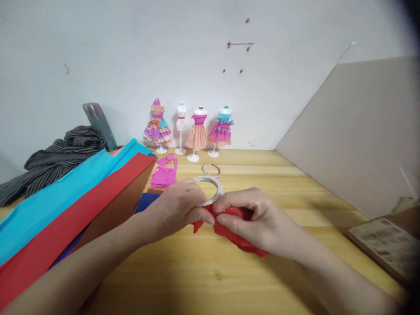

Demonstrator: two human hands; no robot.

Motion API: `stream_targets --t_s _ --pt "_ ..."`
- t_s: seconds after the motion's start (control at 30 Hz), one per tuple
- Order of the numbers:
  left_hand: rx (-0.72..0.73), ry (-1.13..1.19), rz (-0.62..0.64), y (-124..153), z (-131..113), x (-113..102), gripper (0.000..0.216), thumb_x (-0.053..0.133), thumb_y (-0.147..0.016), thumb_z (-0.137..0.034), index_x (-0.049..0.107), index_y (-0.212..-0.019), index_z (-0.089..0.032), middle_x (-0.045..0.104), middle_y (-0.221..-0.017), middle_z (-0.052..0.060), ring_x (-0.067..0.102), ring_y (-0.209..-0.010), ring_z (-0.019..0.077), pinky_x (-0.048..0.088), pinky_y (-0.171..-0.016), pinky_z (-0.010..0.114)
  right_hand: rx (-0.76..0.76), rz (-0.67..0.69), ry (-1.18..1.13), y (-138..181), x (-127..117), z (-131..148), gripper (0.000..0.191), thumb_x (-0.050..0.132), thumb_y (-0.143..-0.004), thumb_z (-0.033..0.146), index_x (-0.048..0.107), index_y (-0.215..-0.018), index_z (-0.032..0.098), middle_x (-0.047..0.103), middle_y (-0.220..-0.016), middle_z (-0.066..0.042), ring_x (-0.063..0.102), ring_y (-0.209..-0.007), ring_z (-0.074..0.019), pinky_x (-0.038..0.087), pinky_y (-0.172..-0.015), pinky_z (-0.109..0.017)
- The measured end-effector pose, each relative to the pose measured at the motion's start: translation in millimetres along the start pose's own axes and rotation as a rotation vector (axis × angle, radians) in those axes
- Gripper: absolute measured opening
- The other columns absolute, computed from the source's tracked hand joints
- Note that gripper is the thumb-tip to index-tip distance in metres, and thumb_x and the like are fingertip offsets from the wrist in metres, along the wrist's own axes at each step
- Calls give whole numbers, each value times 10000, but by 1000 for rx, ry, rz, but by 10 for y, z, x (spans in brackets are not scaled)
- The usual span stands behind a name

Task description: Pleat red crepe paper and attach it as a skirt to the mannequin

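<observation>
table (216, 271): wall (183, 43) behind, panel (354, 131) at right. dress forms (196, 135), four, in a row before the wall. nearer: cut pieces (164, 175), left; ring (211, 165), right. tape roll (219, 188), before the ring. held piece (234, 238), between left hand (183, 203) and right hand (254, 216). sheets (78, 197), left, layered; cloth (65, 151) and bottle (101, 129) behind. carton (387, 243), far right.

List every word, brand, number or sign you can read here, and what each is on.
No text can be read for certain.
Cardboard box: its white label bears a barcode and lines of print, too blurred to read.
Tape roll: faint print inside the ring, too small to read.
</observation>
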State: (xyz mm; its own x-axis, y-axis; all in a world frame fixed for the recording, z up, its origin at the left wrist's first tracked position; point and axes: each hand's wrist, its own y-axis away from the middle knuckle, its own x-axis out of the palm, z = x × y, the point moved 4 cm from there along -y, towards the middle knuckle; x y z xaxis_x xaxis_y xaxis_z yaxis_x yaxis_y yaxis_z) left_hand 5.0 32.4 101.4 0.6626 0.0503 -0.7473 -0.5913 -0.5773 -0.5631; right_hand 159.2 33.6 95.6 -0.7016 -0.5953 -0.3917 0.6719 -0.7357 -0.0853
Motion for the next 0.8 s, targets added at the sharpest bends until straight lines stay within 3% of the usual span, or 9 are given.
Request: stream_targets --t_s 0.17,0.33,0.43,0.6,0.8 --pt "-75 133 39 -8 33 -4 645 423 -860 -707 475 -539 -150 432 -534 -24 384 -563 107 294 -533 233 75 11 -49 17 -74 -73 172 586 -837 303 674 -791 164 520 -538 22 425 -426 -83 350 -390 -201" --pt "-389 494 189 29 159 61 682 527 -709 -821 491 -582 -152 390 -545 -49 337 -541 85 252 -477 212 146 -39 12 31 -137 -124 160 600 -827 324 675 -841 183 560 -551 19 475 -423 -96 367 -388 -200" --pt "-534 650 270 70 246 171 628 600 -708 -764 495 -609 -153 365 -549 -61 314 -530 76 237 -460 199 142 -49 69 -9 -140 -118 173 604 -813 329 659 -783 168 530 -558 23 455 -448 -89 361 -409 -199" --pt "-661 814 290 119 336 347 544 608 -763 -664 447 -613 -167 338 -547 -78 269 -508 64 223 -468 198 138 -16 165 -85 -161 -126 187 601 -789 306 596 -681 153 484 -565 33 416 -499 -80 320 -439 -194" --pt "-656 868 350 142 340 398 432 574 -843 -540 448 -659 -170 357 -596 -69 288 -542 78 245 -506 211 202 -17 183 -112 -220 -209 218 622 -777 323 534 -651 167 464 -544 40 404 -490 -82 308 -432 -199"
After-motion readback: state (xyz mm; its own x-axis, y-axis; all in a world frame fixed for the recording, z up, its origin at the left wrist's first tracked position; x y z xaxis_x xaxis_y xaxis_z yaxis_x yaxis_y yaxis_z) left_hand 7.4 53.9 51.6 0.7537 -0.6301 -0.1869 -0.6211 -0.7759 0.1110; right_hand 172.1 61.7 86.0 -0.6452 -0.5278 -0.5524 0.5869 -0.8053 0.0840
